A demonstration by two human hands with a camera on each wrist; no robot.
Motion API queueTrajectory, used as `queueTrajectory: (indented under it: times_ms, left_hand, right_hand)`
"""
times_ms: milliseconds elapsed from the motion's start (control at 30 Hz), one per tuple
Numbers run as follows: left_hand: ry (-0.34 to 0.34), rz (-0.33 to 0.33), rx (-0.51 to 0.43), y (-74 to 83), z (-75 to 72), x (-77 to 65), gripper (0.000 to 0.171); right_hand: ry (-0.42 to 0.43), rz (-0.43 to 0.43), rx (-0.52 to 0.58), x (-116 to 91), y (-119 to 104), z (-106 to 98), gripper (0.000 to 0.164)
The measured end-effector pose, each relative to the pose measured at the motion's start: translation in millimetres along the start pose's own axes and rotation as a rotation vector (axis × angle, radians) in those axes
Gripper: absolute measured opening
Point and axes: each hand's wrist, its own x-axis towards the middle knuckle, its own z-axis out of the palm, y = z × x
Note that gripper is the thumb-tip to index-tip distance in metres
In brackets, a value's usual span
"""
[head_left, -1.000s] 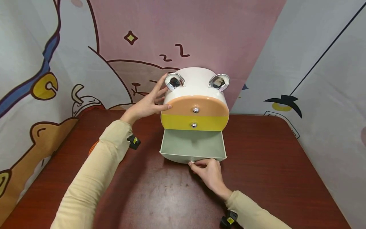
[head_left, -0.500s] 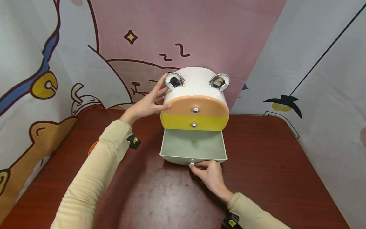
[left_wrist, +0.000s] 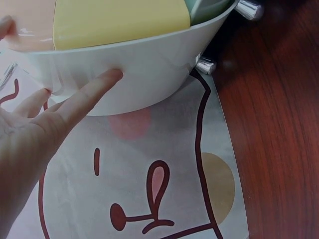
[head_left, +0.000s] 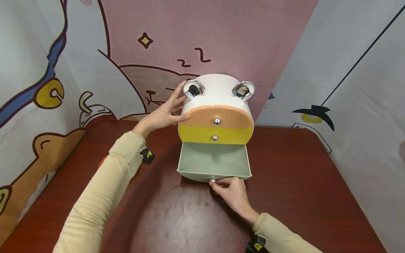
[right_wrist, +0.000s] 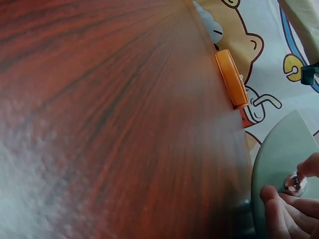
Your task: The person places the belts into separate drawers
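Observation:
A white frog-shaped drawer box [head_left: 218, 84] with two shiny silver eyes stands toward the back of the table. Its orange top drawer [head_left: 202, 117] and yellow middle drawer [head_left: 196, 135] are closed; the pale green bottom drawer [head_left: 215, 158] is pulled out, with nothing inside. My left hand [head_left: 161, 114] steadies the box's left side, thumb at the front edge and fingers spread straight along the white wall, as the left wrist view also shows. With thumb and fingers my right hand [head_left: 232, 193] pinches the silver knob [right_wrist: 295, 183] on the green drawer's front.
An orange case [right_wrist: 232, 78] lies near the table's edge; in the head view the left sleeve [head_left: 101, 189] hides most of it. Behind the reddish-brown table [head_left: 300, 175] hangs a cartoon-printed cloth [head_left: 246, 38], close to the back of the box.
The green drawer has come slightly farther out toward me, the right hand moving with it on the knob. My left hand keeps its place on the box.

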Motion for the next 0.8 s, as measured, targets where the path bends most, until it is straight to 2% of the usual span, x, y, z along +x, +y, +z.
queueTrajectory:
  times_ms: [200, 300, 400, 533, 633, 800]
  left_hand:
    - [0.009, 0.007, 0.029, -0.5, -0.3, -1.1, 0.103]
    - [0.019, 0.05, 0.077, -1.0, -0.8, -0.2, 0.104]
    - [0.028, 0.08, 0.103, -2.1, -0.4, 0.2, 0.104]
    - [0.045, 0.067, 0.115, -2.7, 0.4, -2.4, 0.103]
    - [0.052, 0.062, 0.119, -2.7, 0.4, -5.1, 0.101]
    - [0.059, 0.047, 0.144, -6.2, -3.3, -14.7, 0.096]
  right_hand:
    - [-0.118, 0.027, 0.029, 0, -4, -10, 0.01]
    - [-0.152, 0.028, 0.058, 1, -6, -18, 0.011]
    - [-0.202, -0.015, 0.12, 3, -8, -31, 0.012]
    - [-0.278, -0.091, 0.245, 9, -11, -48, 0.015]
    - [-0.269, -0.132, 0.274, 17, -14, -62, 0.017]
    - [-0.13, -0.202, 0.216, 34, -20, -87, 0.017]
